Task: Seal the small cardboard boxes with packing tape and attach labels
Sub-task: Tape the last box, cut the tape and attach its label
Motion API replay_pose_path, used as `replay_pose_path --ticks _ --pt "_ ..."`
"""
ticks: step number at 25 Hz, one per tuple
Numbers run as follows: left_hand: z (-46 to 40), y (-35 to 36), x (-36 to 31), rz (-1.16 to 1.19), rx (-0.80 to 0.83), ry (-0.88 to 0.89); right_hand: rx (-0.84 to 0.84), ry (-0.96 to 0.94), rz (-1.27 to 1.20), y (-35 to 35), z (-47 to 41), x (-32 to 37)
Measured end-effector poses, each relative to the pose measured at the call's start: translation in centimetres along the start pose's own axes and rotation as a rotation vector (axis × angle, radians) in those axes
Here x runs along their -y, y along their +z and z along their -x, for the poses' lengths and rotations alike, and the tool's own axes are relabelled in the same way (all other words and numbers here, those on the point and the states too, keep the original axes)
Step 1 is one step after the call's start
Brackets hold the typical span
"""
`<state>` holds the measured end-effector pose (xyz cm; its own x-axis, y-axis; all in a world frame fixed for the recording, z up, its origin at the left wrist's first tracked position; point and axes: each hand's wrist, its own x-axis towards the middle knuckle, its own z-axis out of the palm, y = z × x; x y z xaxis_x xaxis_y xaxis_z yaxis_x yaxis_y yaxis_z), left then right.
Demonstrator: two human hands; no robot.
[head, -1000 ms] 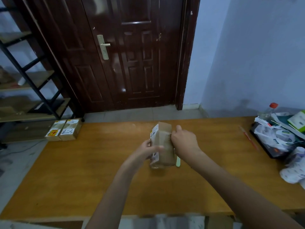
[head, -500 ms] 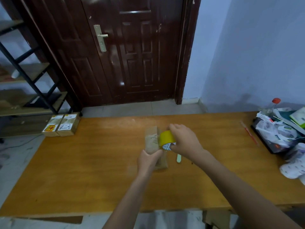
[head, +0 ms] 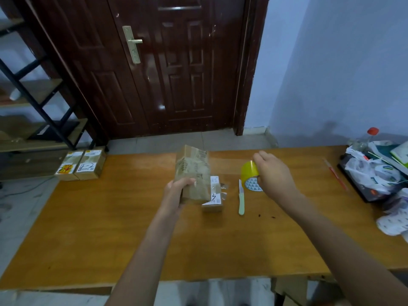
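a person stands at a wooden table (head: 110,228), seen from a camera on their head, both arms reaching forward. the left hand (head: 174,193) grips the lower near corner of a small cardboard box (head: 193,173), holding it upright above the tabletop, probably to keep it braced while tape is drawn off. the right hand (head: 273,173), well apart from the left, is curled round a yellow roll of packing tape (head: 250,175), held out to the right of the box. a clear strip of tape (head: 225,165) stretches taut between box and roll, so one end seems to be stuck to the box already. just behind the held box, a second small box (head: 213,202) with a white label lies on the table. a small knife (head: 241,198) with a pale green handle lies beside it, near the roll, likely within reach for cutting the strip. two more labelled boxes (head: 80,165) sit together at the table's far left corner. a heap of bags and packets (head: 375,173) fills the right end.
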<state>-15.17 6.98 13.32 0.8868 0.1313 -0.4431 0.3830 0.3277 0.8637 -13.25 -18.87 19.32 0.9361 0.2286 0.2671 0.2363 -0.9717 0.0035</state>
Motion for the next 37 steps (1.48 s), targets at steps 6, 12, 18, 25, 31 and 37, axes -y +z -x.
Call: replay_pose_path --ticks 6,12,18,25,31,37 --pt "0.4 0.0 0.3 0.158 0.200 -0.016 0.046 -0.032 -0.001 1.0 -0.6 0.4" --pt "0.9 -0.2 0.3 0.433 0.382 -0.024 0.074 -0.042 -0.065 1.5 -0.5 1.8" --pt "2.1 1.0 -0.1 0.593 0.536 -0.008 0.074 -0.068 -0.079 1.3 -1.2 3.8" --pt "2.0 2.2 -0.3 0.633 0.784 -0.072 0.111 -0.125 -0.019 0.7 -2.2 5.8" --pt "1.3 2.6 -0.6 0.398 0.599 -0.131 0.116 -0.016 -0.018 0.2 -1.4 6.4" --pt "1.4 3.0 0.1 -0.458 0.122 0.115 0.171 0.031 0.059 0.0 -0.5 6.9"
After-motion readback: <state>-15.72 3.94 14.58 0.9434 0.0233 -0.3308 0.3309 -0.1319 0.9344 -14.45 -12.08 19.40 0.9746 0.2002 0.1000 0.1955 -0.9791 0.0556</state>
